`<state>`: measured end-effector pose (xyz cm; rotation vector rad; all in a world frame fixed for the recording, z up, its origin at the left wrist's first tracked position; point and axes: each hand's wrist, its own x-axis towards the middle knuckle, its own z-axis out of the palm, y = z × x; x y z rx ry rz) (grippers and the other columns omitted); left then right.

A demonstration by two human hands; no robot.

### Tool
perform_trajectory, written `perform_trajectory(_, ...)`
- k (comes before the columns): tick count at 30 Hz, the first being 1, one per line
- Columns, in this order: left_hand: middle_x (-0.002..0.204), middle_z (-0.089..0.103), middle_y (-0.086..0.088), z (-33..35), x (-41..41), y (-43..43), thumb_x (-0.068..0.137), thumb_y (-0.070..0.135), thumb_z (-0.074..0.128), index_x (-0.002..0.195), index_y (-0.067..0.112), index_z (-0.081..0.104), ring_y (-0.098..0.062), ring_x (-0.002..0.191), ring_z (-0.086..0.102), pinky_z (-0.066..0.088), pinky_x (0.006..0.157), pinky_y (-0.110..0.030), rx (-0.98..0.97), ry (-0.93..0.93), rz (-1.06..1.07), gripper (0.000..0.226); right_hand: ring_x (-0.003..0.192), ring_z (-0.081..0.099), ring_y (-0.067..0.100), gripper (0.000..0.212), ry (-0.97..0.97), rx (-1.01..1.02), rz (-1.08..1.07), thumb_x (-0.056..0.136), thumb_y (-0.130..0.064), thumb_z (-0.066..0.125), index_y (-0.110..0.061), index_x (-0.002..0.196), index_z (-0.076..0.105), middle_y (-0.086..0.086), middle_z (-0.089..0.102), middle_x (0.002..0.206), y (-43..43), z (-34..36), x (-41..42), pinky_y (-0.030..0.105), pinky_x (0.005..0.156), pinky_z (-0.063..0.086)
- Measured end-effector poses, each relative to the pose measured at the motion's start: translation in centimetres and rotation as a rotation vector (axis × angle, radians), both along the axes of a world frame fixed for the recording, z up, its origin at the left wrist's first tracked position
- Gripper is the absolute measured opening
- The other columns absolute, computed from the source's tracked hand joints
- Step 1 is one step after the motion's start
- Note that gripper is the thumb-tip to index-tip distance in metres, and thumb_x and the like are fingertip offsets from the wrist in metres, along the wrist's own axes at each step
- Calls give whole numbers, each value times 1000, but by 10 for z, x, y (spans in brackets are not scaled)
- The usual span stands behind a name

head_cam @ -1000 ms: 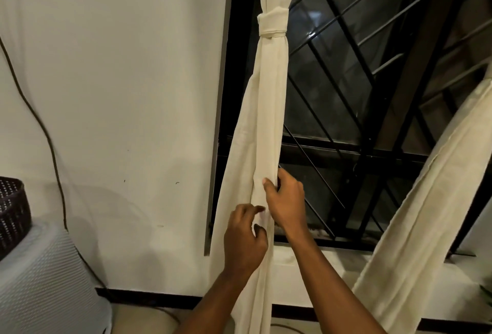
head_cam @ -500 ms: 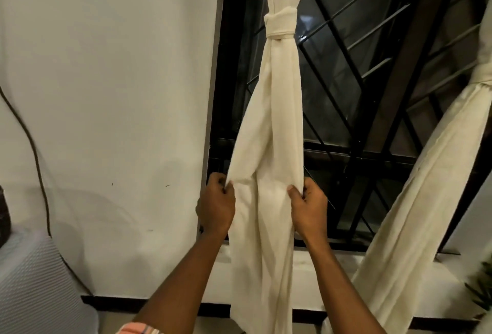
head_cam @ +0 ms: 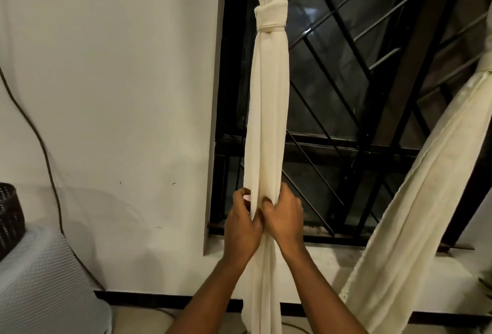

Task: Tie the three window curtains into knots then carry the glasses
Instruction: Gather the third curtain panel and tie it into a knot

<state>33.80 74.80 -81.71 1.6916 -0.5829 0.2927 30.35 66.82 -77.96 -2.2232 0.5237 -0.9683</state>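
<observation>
A cream curtain hangs in front of the barred window, bound by a wrapped band near its top. Below the band it falls as one narrow bundle. My left hand and my right hand sit side by side at sill height, both gripping the gathered cloth with curled fingers. The cloth below my hands drops between my forearms to the floor. A second cream curtain slants down at the right, loose along the length that shows. No glasses are in view.
The black window grille fills the upper right, with a white sill under it. A white textured container stands at the lower left with a dark woven basket on it. A thin cable runs down the wall.
Half a second ago my hands held the curtain's two edges apart. They have come together, squeezing the cloth into one narrow bundle.
</observation>
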Motion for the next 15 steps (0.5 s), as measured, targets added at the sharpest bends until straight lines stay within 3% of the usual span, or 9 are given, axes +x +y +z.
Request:
perform_trajectory(4,89,63,-1,-11,29,31,90,7,54,103,12,64,-23,85,63,45,68,-25,7,87,260,17,90,64,34,19,10,44,-203,86,-17,63,-9,103,57,12,66,99,-29,9,-3,40,72,54)
perform_trajectory(8,90,55,-6,-1,45,58,87,-1,55,107,6,65,-22,75,55,39,66,-28,-32,-8,512,23,82,64,36,15,-7,37,-378,86,-15,61,-7,98,55,13,64,91,-48,16,-9,46,67,55)
perform_trajectory(12,104,56,-7,-18,21,43,88,6,59,109,7,57,-24,82,60,46,67,-29,26,-108,423,21,89,65,34,22,63,16,-246,87,-15,60,-8,108,56,12,66,99,-25,2,-1,39,72,54)
perform_trajectory(15,116,60,0,-42,-6,25,95,35,47,126,16,49,-21,100,63,48,81,-26,104,-53,247,37,94,65,30,30,88,6,-61,88,-14,59,-9,117,57,9,67,106,-1,-13,10,33,76,52)
